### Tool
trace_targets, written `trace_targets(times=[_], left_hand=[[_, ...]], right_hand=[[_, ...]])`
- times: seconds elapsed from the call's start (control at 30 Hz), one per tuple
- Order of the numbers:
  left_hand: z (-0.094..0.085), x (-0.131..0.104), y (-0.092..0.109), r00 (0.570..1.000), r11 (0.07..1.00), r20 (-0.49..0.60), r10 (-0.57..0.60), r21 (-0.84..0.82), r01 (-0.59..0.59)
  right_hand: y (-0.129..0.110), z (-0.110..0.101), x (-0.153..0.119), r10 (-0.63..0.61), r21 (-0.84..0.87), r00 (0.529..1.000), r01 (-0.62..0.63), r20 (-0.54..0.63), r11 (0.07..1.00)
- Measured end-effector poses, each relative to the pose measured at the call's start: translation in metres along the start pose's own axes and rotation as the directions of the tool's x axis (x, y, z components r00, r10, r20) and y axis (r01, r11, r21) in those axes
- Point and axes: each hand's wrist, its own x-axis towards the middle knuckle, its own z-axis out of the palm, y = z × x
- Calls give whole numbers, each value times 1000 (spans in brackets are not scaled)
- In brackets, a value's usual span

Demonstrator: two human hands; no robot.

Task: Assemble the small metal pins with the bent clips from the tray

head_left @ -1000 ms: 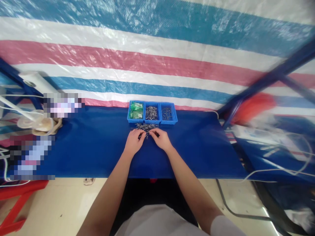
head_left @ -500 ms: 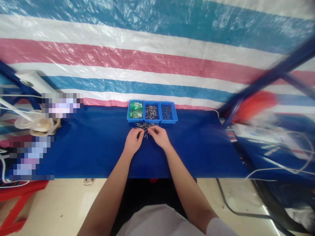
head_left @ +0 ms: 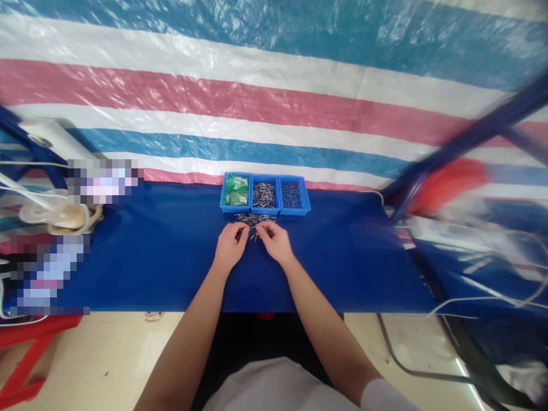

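My left hand [head_left: 231, 244] is closed in a pinch at the near edge of a pile of small metal pins [head_left: 257, 218] on the blue tabletop. My right hand [head_left: 276, 243] pinches opposite it, fingertips a short way apart. A thin, pale sliver, apparently a metal pin [head_left: 252, 228], spans the gap between both sets of fingertips. A few loose pins lie just below it. Behind the pile stand three joined blue bins: a left bin [head_left: 222, 201] with green packets, a middle bin [head_left: 264, 210] full of short metal pins, and a right bin [head_left: 305, 206] with fewer, thinner pins.
The blue tabletop [head_left: 342, 257] runs up to a striped plastic sheet [head_left: 274, 108]. At left are a white cylinder [head_left: 64, 140] and a roll-like item [head_left: 75, 220]. White cables [head_left: 471, 297] and a blurred red bag [head_left: 454, 180] lie to the right, near blue frame bars.
Both hands stay pinched by the pile, with only a slight shift of the fingers. The view has tilted a little.
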Motion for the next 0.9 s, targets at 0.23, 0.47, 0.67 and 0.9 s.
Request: trace_targets(times=[0.23,0.47,0.67,0.9], left_hand=[[-1,0,-1,999,997,-13,-48,-59,47],[-2,1,-2,999,997,25,-35,-69,37],[-4,1,-2,998,997,47,-37,-62,40],[-4,0,1,997,995,23,-67,-69,69]], right_hand=[[2,1,0,-12,11,1000,12,12,1000],[2,2,1,-16,15,1000,16,-22,1000],[1,1,0,-19,8,1000,19,-20,1000],[-2,0,1,-39,-24,999,38,-22,999]])
